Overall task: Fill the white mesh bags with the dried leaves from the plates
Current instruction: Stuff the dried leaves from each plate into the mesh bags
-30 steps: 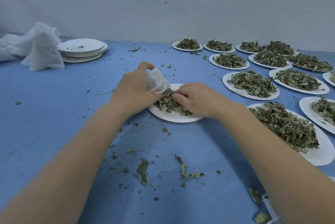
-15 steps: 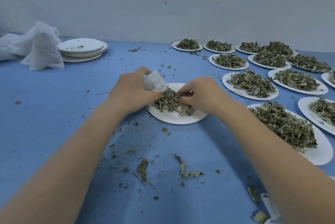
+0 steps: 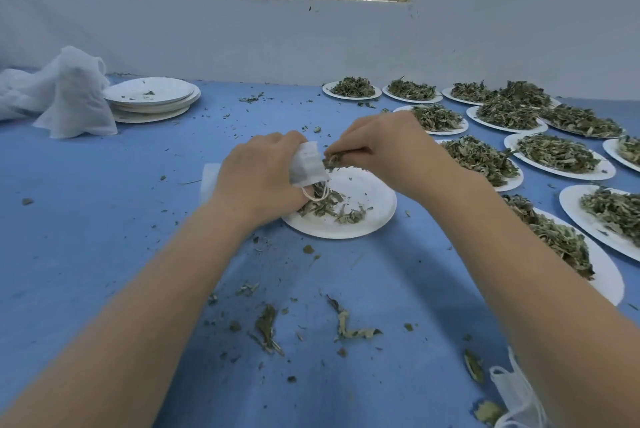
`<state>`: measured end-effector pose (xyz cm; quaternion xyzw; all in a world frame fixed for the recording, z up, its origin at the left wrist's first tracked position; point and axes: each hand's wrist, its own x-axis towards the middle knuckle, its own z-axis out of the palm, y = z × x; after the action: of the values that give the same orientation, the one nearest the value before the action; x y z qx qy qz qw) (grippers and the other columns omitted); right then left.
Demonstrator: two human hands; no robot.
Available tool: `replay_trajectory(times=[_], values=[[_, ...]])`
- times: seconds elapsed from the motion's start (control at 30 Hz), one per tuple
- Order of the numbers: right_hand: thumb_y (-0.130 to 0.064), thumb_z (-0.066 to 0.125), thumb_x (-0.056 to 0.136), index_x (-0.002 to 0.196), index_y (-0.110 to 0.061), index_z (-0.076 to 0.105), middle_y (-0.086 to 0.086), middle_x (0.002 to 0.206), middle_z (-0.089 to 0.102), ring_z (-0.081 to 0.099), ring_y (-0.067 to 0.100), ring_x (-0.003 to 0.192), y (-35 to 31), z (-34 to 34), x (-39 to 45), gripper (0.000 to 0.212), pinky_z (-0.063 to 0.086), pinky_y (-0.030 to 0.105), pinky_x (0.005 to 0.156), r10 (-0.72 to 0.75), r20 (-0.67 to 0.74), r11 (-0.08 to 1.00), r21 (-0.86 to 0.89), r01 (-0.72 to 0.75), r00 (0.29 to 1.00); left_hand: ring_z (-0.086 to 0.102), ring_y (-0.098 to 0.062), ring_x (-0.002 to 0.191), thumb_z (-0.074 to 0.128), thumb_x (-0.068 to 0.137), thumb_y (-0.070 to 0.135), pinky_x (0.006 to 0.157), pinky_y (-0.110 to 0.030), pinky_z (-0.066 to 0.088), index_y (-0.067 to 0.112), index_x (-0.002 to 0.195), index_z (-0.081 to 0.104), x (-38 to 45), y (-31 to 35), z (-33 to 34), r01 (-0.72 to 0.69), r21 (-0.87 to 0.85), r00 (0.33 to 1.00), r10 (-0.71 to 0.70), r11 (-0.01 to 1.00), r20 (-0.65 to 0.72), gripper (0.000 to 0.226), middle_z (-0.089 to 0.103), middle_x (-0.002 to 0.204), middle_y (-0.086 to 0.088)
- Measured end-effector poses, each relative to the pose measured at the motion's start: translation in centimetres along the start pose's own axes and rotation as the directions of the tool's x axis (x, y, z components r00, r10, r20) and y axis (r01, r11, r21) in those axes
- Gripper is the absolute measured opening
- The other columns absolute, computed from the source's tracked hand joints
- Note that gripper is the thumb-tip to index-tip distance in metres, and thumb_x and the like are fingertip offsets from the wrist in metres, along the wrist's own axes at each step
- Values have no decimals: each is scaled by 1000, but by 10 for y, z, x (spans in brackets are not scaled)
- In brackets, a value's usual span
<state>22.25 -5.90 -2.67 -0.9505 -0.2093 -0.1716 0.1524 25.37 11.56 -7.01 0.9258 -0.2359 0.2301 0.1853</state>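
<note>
Head view: my left hand [image 3: 258, 178] grips a small white mesh bag [image 3: 307, 163] by its gathered mouth, fingers curled round the fabric, with the drawstring loop [image 3: 317, 192] hanging below over the plate [image 3: 370, 216]. My right hand [image 3: 384, 147] pinches a clump of dried leaves [image 3: 331, 161] at its fingertips, right at the opening of the bag. Both hands hover above the plate, which sits on the blue table [image 3: 104, 219] and carries only a thin scatter of leftover leaves [image 3: 329, 207] on its near left part.

Handling notes, as I judge them:

- The bag is soft, thin and very light. It has no shape of its own, so I must hold it at the rim and keep the mouth spread — a grip lower down would let the opening collapse.
- The leaves look dry, brittle and near weightless. A hard squeeze will likely crumble them; a loose pinch sheds bits, as the crumbs on the table suggest. I take them in small bunches from above with fingertips.
- The plate looks light and thin, so it may slide if I scrape it.

Full plates [image 3: 557, 154] stand in rows to the right, a stack of emptied plates [image 3: 152, 98] far left, beside a heap of spare bags [image 3: 69, 98].
</note>
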Motion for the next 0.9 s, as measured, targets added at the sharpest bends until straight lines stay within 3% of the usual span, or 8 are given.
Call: replay_trajectory(times=[0.17,0.33,0.43,0.53,0.6,0.7,0.77,0.9], values=[[-12,66,84,93,-18,76,9,85,71,61,25,83,-14,5,2,14,42,35,78,25,-65,991,132,-16,998,47,-19,78,66,68,48,61,-30,29,21,92,46,-3,13,5,16,-90,1000,-18,996,-17,41,50,80,6],[-16,72,80,98,-27,75,-16,78,68,62,-7,75,-18,3,0,21,45,7,72,190,-54,878,456,-145,980,54,-18,74,73,66,42,63,-34,47,25,84,46,-1,15,2,99,-346,993,-115,933,-28,37,56,74,8],[-16,67,84,104,-32,71,-14,94,73,65,-1,94,-18,-7,-4,26,51,23,89,136,127,835,519,-183,982,54,-16,74,74,64,41,63,-33,47,25,87,49,0,13,-2,112,-353,993,-120,929,-1,37,54,71,12],[-5,52,91,109,-38,66,-10,109,70,60,16,111,-18,-15,-5,39,44,41,101,62,279,823,529,-207,958,54,-12,72,73,64,44,63,-30,47,25,87,55,1,9,-2,142,-377,989,-144,915,21,35,57,72,12],[-1,47,92,108,-40,63,-9,110,70,62,13,110,-19,-19,-5,45,44,38,102,47,288,835,514,-196,956,54,-10,71,72,62,44,61,-28,46,31,80,52,1,6,-3,152,-390,987,-157,908,18,30,58,71,12],[-12,61,88,100,-32,71,-13,87,74,68,-2,84,-21,-15,-3,26,50,12,82,126,169,838,510,-196,977,55,-6,72,72,62,47,60,-24,44,36,72,46,2,5,-6,141,-361,989,-145,922,15,30,57,70,14],[-18,71,80,85,-29,74,-12,72,72,68,1,72,-23,-10,-2,13,51,12,72,204,63,827,522,-206,977,55,-11,74,72,61,51,62,-27,45,38,71,42,2,8,-9,121,-320,992,-124,940,11,33,55,70,15],[-12,69,76,74,-26,70,-16,60,62,57,-1,56,-28,4,3,13,43,8,57,220,-42,909,371,-189,975,49,-16,67,70,59,49,54,-26,35,33,67,38,1,15,-10,40,-272,998,-53,961,-44,37,46,64,15]])
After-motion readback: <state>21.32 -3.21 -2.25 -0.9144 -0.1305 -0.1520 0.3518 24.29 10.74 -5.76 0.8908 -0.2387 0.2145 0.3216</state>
